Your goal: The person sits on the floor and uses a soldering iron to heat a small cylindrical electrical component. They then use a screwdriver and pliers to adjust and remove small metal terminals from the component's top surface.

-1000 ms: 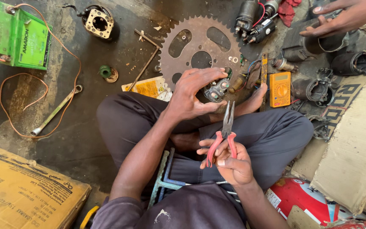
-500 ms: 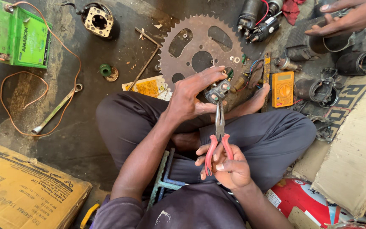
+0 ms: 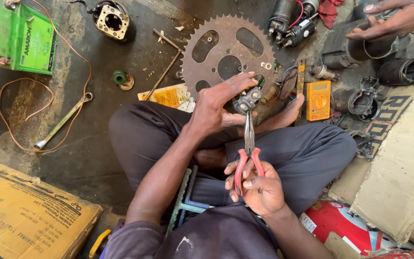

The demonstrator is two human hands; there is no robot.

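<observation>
Pliers (image 3: 248, 144) now raised to metal part (image 3: 247, 100) in left hand (image 3: 215, 103).

A flat tan cardboard box (image 3: 22, 213) with dark print lay near left, a green box-shaped battery (image 3: 17, 38) with a printed label far left, a yellow packet (image 3: 168, 96) mid-floor, and a yellow multimeter (image 3: 318, 100) with its small grey screen right.
</observation>
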